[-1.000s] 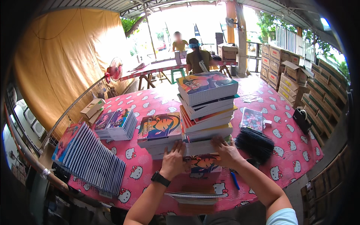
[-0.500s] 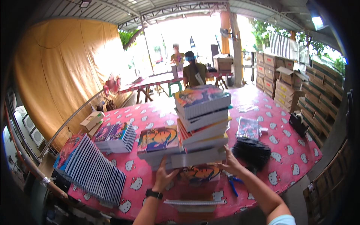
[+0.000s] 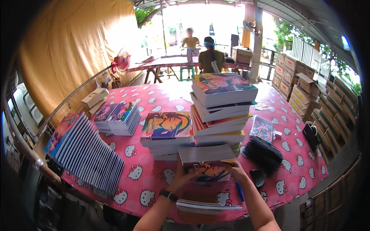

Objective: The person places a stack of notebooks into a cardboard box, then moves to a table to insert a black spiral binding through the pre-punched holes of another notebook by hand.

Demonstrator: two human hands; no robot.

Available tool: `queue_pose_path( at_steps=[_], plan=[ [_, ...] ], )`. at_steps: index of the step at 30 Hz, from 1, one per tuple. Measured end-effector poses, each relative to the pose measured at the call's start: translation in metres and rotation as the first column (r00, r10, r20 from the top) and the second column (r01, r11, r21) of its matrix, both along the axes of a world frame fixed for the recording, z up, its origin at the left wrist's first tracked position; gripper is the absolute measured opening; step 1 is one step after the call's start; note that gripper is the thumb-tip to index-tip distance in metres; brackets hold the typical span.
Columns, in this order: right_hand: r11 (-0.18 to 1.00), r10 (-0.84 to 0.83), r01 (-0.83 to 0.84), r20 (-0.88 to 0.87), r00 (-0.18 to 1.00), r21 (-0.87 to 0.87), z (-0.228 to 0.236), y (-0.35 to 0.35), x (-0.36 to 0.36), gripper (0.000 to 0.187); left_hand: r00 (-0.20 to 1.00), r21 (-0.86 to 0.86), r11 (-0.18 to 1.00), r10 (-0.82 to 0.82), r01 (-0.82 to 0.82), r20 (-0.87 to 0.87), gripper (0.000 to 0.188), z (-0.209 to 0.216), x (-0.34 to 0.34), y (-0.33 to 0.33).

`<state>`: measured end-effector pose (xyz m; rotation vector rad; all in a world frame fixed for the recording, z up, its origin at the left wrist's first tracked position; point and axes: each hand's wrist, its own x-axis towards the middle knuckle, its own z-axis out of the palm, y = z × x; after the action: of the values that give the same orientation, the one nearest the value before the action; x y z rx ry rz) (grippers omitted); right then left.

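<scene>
My left hand [image 3: 185,173] and my right hand [image 3: 236,170] grip the two sides of a small stack of books, thumbs on the top illustrated cover [image 3: 209,171]. Just behind it lies a pale, striped-edged block of books [image 3: 206,153]. Farther back rises a tall, uneven pile of books [image 3: 223,88], with a shorter book stack [image 3: 165,127] at its left. Close to me, below my hands, a low pile of thin books or boards [image 3: 208,206] lies near the table edge. Blue-handled pliers [image 3: 240,191] rest beside my right forearm, partly hidden.
A long fanned row of spiral-edged books [image 3: 86,154] leans at the left, with more books [image 3: 119,117] behind. Black binding coils [image 3: 264,154] lie right on the pink patterned tablecloth [image 3: 302,165]. Two people sit or stand at a far table [image 3: 162,63]. Cardboard boxes [image 3: 289,73] stand at far right.
Both hands have come together around the near book stack and closed on its sides. The view has shifted, and the pliers now show less beside my right arm.
</scene>
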<state>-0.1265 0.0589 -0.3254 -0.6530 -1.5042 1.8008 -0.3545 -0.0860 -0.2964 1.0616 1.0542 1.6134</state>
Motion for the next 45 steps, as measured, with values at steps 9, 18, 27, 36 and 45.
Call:
queue_pose_path(
  at_steps=[9, 18, 27, 36, 45],
  plan=[
    [0.721, -0.391, 0.191, 0.165, 0.905, 0.666, 0.018, -0.054, 0.067, 0.061, 0.836, 0.139, 0.855, 0.517, -0.499, -0.181, 0.084, -0.053, -0.059, -0.023],
    [0.477, -0.623, 0.251, 0.122, 0.773, 0.842, -0.011, -0.108, 0.118, 0.035, -0.274, 0.601, 0.719, 0.535, -0.349, -0.799, 0.052, 0.066, -0.100, 0.008],
    [0.637, -0.688, 0.504, 0.134, 0.714, 0.583, -0.030, -0.108, 0.113, 0.020, -0.194, 0.616, 0.737, 0.585, -0.279, -0.788, 0.015, 0.078, -0.130, 0.005],
    [0.655, -0.667, 0.473, 0.157, 0.729, 0.589, -0.032, -0.108, 0.114, 0.014, -0.200, 0.623, 0.744, 0.591, -0.241, -0.782, 0.024, 0.089, -0.115, 0.016],
    [0.567, -0.714, 0.511, 0.076, 0.696, 0.647, -0.036, -0.104, 0.124, 0.019, -0.059, 0.763, 0.546, 0.799, -0.346, -0.598, 0.024, 0.127, -0.088, 0.002]
  ],
)
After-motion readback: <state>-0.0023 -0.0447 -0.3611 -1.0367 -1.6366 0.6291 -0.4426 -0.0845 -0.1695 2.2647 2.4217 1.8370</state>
